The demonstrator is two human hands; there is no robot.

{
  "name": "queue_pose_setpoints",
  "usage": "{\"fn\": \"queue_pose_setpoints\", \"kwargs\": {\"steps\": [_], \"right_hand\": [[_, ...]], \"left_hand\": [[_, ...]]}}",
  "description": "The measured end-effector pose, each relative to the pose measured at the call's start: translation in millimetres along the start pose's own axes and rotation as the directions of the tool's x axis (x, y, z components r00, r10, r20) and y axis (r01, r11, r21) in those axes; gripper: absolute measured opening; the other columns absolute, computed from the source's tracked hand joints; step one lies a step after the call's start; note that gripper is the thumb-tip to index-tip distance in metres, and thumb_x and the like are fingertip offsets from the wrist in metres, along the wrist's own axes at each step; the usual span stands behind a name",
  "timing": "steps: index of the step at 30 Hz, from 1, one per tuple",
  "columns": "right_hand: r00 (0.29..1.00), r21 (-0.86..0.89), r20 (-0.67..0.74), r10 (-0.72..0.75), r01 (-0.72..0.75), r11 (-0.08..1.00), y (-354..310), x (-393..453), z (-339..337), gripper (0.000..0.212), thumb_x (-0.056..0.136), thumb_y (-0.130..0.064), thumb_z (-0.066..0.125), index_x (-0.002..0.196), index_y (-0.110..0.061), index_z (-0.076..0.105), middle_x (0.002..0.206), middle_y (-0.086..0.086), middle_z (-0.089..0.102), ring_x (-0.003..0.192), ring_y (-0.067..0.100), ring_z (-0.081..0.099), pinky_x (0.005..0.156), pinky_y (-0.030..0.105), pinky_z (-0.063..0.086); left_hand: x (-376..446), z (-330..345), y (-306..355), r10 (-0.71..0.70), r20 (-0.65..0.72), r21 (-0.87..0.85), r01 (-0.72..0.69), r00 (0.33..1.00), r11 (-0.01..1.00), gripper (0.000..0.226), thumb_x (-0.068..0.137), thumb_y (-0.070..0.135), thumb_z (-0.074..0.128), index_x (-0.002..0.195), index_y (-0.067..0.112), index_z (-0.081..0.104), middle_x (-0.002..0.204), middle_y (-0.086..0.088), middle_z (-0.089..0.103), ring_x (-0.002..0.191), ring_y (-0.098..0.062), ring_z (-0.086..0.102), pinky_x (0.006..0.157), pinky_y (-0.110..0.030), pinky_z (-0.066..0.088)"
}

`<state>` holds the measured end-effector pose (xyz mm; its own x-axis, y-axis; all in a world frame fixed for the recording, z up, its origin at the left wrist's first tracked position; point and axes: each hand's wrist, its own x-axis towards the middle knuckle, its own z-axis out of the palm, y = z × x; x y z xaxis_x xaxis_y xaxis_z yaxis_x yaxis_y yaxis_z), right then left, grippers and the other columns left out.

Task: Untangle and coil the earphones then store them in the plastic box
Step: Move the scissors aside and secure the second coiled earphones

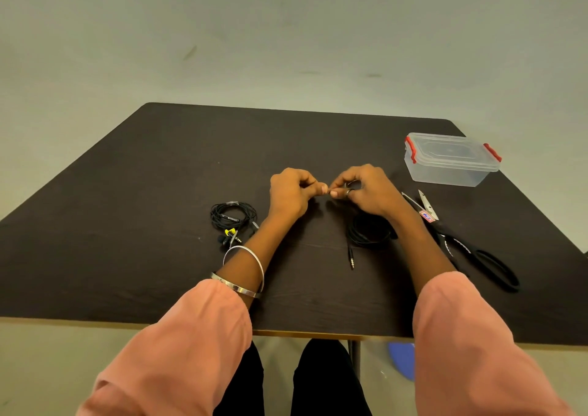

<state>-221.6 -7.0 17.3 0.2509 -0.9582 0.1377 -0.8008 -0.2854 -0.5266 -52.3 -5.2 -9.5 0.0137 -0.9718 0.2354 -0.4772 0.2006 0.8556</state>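
Earphones [369,232]: loose black bundle on bench [159,177], under right wrist, plug toward near edge. Step judged: untangling. Left hand [291,192] and right hand [366,189]: fingers curled, tips pinched together on something tiny, presumably cable; unclear. Second earphones [233,214] coiled, left. Plastic box [451,159] lidded, far right; needed opening next.

Dark wood-grain table [159,177] with pale front edge, on plain grey-green floor [286,33].
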Motion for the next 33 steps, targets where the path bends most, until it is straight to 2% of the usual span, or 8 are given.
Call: {"fn": "queue_pose_setpoints", "kwargs": {"steps": [3, 7, 12, 15, 18, 26, 30, 33], "right_hand": [[1.0, 0.071, -0.012, 0.004, -0.003, 0.997, 2.1, -1.7, 1.3, 0.005, 0.08, -0.028, 0.074, 0.082, -0.033, 0.074, 0.086, -0.014, 0.071, 0.092, 0.01, 0.063, 0.085, 0.049, 0.052], [1.0, 0.063, 0.001, -0.012, 0.012, 0.998, 5.7, 0.9, 2.8, 0.005, 0.079, -0.032, 0.072, 0.081, -0.036, 0.073, 0.085, -0.017, 0.071, 0.092, 0.009, 0.063, 0.086, 0.048, 0.052], [1.0, 0.022, 0.014, -0.01, 0.01, 1.0, 6.9, 2.2, 5.1, 0.006, 0.076, -0.036, 0.075, 0.079, -0.041, 0.073, 0.092, -0.014, 0.069, 0.098, 0.012, 0.06, 0.087, 0.047, 0.05], [1.0, 0.016, 0.002, -0.008, 0.008, 1.0, 9.6, 4.2, 6.5, 0.005, 0.077, -0.034, 0.074, 0.08, -0.038, 0.074, 0.093, -0.013, 0.069, 0.099, 0.014, 0.06, 0.087, 0.047, 0.05], [1.0, 0.005, -0.018, 0.011, -0.011, 1.0, 11.8, 5.2, 7.0, 0.004, 0.078, -0.034, 0.073, 0.081, -0.036, 0.074, 0.095, -0.012, 0.07, 0.103, 0.018, 0.058, 0.09, 0.049, 0.048], [1.0, 0.019, -0.006, 0.006, -0.006, 1.0, 11.5, 3.9, 6.4, 0.005, 0.08, -0.033, 0.071, 0.081, -0.036, 0.074, 0.096, -0.013, 0.07, 0.104, 0.017, 0.058, 0.09, 0.049, 0.048], [1.0, 0.021, 0.002, -0.008, 0.008, 1.0, 12.0, 3.6, 7.1, 0.004, 0.08, -0.035, 0.071, 0.078, -0.039, 0.073, 0.097, -0.012, 0.069, 0.105, 0.017, 0.057, 0.09, 0.05, 0.048], [0.999, 0.048, 0.014, -0.03, 0.029, 0.998, 12.9, 1.7, 4.4, 0.006, 0.08, -0.035, 0.073, 0.085, -0.033, 0.075, 0.096, -0.009, 0.071, 0.1, 0.014, 0.06, 0.088, 0.047, 0.05]], "left_hand": [[0.6, -1.4, 1.1, -0.018, 0.032, -0.061, 0.02, 0.999, 0.998, 0.01, 0.078, 0.018, 0.077, 0.084, 0.01, 0.076, 0.074, 0.01, 0.066, 0.068, 0.01, 0.056, 0.063, 0.001, 0.041], [2.0, -6.5, 0.7, -0.044, 0.113, -0.081, 0.053, 0.993, 0.995, 0.008, 0.082, 0.017, 0.074, 0.084, 0.01, 0.076, 0.08, 0.004, 0.071, 0.068, 0.003, 0.057, 0.067, -0.01, 0.044], [4.1, -11.5, -0.6, -0.047, 0.234, -0.015, 0.052, 0.971, 0.999, 0.012, 0.085, 0.021, 0.071, 0.085, 0.011, 0.077, 0.082, -0.001, 0.072, 0.071, -0.002, 0.058, 0.063, -0.014, 0.042], [5.4, -13.0, -1.2, -0.042, 0.251, -0.023, 0.049, 0.967, 0.999, 0.015, 0.089, 0.021, 0.067, 0.085, 0.01, 0.077, 0.087, -0.002, 0.074, 0.073, -0.004, 0.059, 0.07, -0.019, 0.047], [5.6, -15.7, -2.5, -0.041, 0.262, -0.057, 0.058, 0.964, 0.997, 0.019, 0.093, 0.019, 0.06, 0.089, 0.01, 0.076, 0.089, -0.002, 0.075, 0.082, -0.014, 0.063, 0.08, -0.027, 0.052], [2.2, -15.7, -0.3, -0.056, 0.254, -0.037, 0.068, 0.965, 0.997, 0.015, 0.087, 0.026, 0.069, 0.089, 0.013, 0.076, 0.095, 0.001, 0.073, 0.089, -0.009, 0.063, 0.079, -0.022, 0.048], [0.6, -14.0, 1.7, -0.062, 0.215, -0.028, 0.07, 0.975, 0.997, 0.008, 0.085, 0.018, 0.071, 0.088, 0.012, 0.076, 0.092, 0.002, 0.072, 0.085, -0.004, 0.063, 0.067, -0.013, 0.045], [0.7, -12.1, 2.7, -0.074, 0.191, 0.012, 0.073, 0.979, 0.997, 0.009, 0.087, 0.019, 0.069, 0.087, 0.012, 0.075, 0.09, 0.001, 0.07, 0.081, -0.008, 0.062, 0.062, -0.014, 0.044]]}}
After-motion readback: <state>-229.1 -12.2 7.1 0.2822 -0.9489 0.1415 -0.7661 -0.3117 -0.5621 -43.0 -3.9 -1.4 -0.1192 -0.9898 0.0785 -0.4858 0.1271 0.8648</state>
